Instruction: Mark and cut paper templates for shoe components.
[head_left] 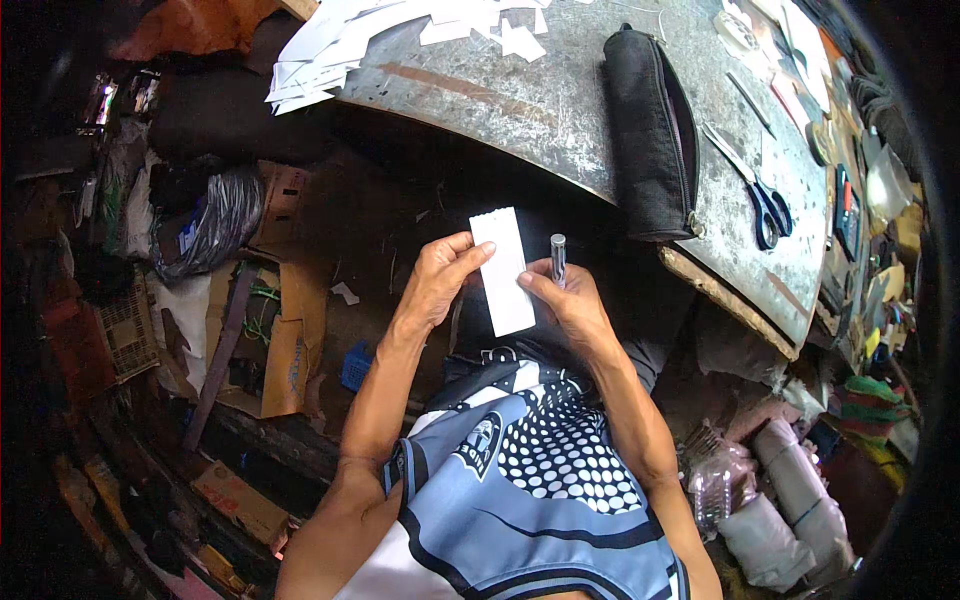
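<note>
A narrow white strip of paper (506, 275) with a scalloped top edge is held upright in front of my body. My left hand (441, 279) pinches its left side near the top, thumb on the face toward me. On the other side, my right hand (570, 302) has its thumb against the paper's right edge. The same hand also grips a silver-grey pen or marker (558, 260), which stands up between thumb and fingers. The fingers behind the paper are hidden.
Ahead is a worn grey table (480, 120) bearing a black zip pouch (648, 135), blue-handled scissors (765, 205) and a heap of white paper pieces (330, 55). An open cardboard box (290, 350) sits at left. Plastic-wrapped bundles (790, 490) lie at lower right.
</note>
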